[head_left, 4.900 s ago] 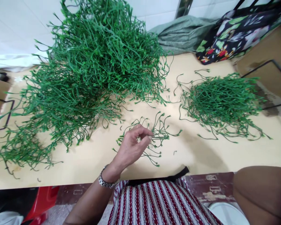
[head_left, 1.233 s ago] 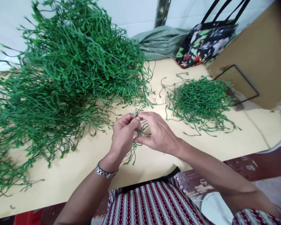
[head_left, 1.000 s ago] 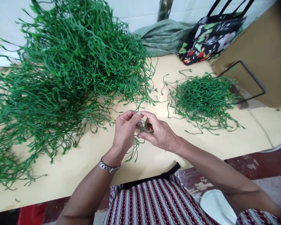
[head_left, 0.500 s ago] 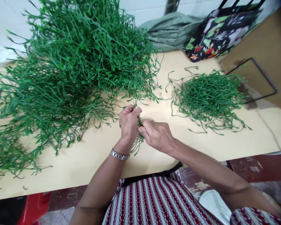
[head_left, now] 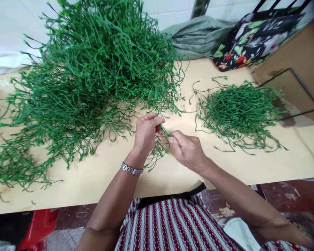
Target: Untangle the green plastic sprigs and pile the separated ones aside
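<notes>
My left hand (head_left: 146,134), with a metal watch at the wrist, pinches the upper end of a thin green stem (head_left: 165,132) between thumb and fingers. To its right, my right hand (head_left: 187,149) is closed with thumb and fingertips on the stem's other end. The stem runs slanting between the two hands. Beneath them, a few loose stems (head_left: 157,155) with small budded tips lie on the table, partly hidden by my left hand. Whether the stems are plastic or real I cannot tell for sure.
A large heap of green stems (head_left: 102,66) covers the table's left and back. A smaller pile (head_left: 242,113) lies on the right, beside a cardboard box (head_left: 298,69). Behind are a grey-green sack (head_left: 199,36) and a floral bag (head_left: 256,42). The table (head_left: 99,184) ends close to my body.
My right hand, away from the stems earliest on, has joined my left. Their fingers were close together at the stem; now the right hand has drawn right and downward, with the stem stretched between.
</notes>
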Demonstrator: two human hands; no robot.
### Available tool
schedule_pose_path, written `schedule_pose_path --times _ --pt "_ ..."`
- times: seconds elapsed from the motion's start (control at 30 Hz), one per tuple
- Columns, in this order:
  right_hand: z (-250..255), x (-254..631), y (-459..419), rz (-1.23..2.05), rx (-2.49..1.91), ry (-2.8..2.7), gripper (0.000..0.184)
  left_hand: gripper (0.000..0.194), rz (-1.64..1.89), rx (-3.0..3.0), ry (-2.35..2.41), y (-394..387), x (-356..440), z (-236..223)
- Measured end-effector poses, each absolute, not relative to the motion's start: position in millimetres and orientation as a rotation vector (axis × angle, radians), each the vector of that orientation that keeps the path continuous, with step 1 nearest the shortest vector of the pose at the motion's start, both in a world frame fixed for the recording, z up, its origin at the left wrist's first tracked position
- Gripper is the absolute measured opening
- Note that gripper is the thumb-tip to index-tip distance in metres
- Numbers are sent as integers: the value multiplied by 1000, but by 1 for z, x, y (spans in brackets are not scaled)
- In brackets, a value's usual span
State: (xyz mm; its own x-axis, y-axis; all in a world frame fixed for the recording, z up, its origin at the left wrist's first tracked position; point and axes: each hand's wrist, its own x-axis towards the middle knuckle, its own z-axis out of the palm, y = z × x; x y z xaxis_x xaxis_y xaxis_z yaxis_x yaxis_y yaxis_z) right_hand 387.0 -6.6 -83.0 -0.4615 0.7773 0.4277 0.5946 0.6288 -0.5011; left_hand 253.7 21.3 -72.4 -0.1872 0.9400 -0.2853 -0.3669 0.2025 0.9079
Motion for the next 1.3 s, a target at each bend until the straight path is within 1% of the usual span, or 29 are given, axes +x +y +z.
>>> schedule_pose_path --times 0.13,0.2,0.3,0.43,0.5,0.57,0.7,0.8,0.93,1.03,1.13,1.23,1.3 --pt "-79 403 4 1090 -1080 -2010 31 17 1119 705 1038 15 244 -62" --pt "-79 405 6 1352 -1035 -1853 35 18 1056 714 959 9 242 -61" --pt "-80 401 5 1584 -980 -1641 37 20 1054 729 873 1 242 -62" --pt "-82 395 0 1798 -920 -1471 38 18 1071 727 936 -7 243 -65" --pt "-82 395 -1 1879 -878 -1476 36 19 1067 697 974 -9 243 -65" --pt "-82 396 0 1896 -865 -1553 33 20 1061 697 1017 -9 241 -65" --pt "-84 398 0 1821 -930 -1680 26 20 1020 748 1086 -11 236 -62" --pt "-88 394 -1 1771 -957 -1650 20 21 984 775 1078 -14 234 -62" --pt "-92 390 -3 1712 -1009 -1624 16 24 1027 771 1049 -17 235 -62" --pt "-94 390 -3 1684 -1030 -1661 9 20 1067 730 1039 -20 238 -62" --pt "-93 392 -3 1549 -1073 -1769 5 18 1083 713 1043 -22 241 -61" --pt "-90 391 -4 1361 -1152 -1894 5 22 1114 715 1078 -25 244 -63" --pt "-88 390 -4 1291 -1167 -1958 7 23 1153 711 1113 -26 245 -65"
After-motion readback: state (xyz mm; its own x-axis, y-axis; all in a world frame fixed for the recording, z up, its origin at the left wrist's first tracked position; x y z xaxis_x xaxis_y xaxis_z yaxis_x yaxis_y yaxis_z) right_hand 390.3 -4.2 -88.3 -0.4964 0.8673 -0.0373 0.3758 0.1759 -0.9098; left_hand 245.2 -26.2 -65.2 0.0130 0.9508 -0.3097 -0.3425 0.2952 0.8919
